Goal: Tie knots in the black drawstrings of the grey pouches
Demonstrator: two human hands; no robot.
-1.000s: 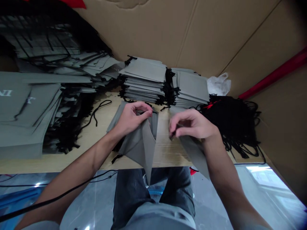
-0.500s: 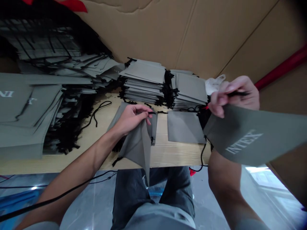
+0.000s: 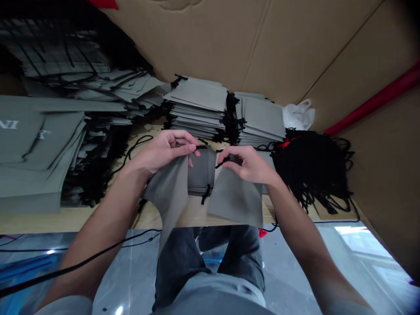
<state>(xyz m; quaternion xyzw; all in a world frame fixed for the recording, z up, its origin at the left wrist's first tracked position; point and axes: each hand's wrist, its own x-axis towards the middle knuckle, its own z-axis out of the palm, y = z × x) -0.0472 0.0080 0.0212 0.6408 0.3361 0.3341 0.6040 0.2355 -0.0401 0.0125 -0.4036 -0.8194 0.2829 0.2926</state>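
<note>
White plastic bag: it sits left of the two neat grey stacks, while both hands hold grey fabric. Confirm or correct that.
Wrong side: in the head view, the white plastic bag sits right of the two neat grey stacks, not left. The left hand and right hand do both hold grey fabric.

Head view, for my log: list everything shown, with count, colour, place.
Held bags: 2, grey, centre
Middle stack: 1, grey, centre
Flat bag: 1, grey, centre right
Back stacks: 2, grey, back
Left piles: several, grey-black, left
Cord heap: 1, black, right
Loose cord: 1, black, centre left
Plastic bag: 1, whitish, back right
Red strip: 1, red, right
Red scraps: 2, red, top left, lower centre
Cardboard: uncounted, brown, back and right
Table: 1, pale, centre
Cables: several, black, lower left
Blue item: 1, blue, lower left
Floor: 1, grey, bottom
Trousers: 1, dark, bottom
Shirt: 1, grey, bottom
Forearms: 2, bare, front
Left hand: 1, bare, centre
Right hand: 1, bare, centre
</note>
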